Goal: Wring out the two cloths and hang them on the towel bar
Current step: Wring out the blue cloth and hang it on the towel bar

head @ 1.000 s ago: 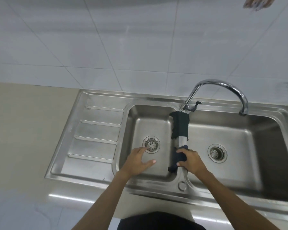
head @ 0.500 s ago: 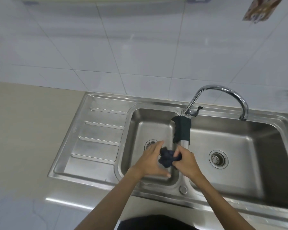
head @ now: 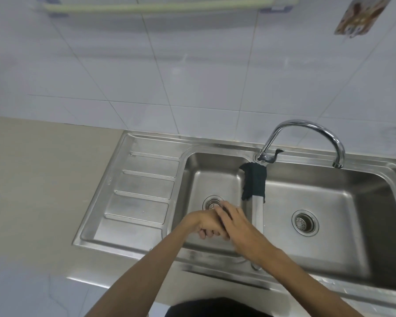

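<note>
My left hand [head: 204, 226] and my right hand [head: 237, 225] are clasped together over the left basin of the steel sink [head: 146, 143], squeezing a dark cloth that is almost wholly hidden inside them. Only a dark sliver of this first cloth [head: 222, 223] shows between the fingers. A second dark cloth [head: 254, 181] lies draped over the divider between the two basins, just below the tap's base. The pale green towel bar [head: 156, 6] runs along the tiled wall at the top of the view, bare.
A curved chrome tap [head: 306, 125] arches over the right basin. Each basin has a drain strainer [head: 305, 222]. A ribbed draining board [head: 144, 191] lies left of the basins, beside a beige counter [head: 44, 179]. A sticker [head: 361, 16] hangs on the wall at top right.
My right hand lifted the near cloth off the divider, and my left hand joined it. Both hands have closed round it over the left basin. The view has tilted up, showing the towel bar.
</note>
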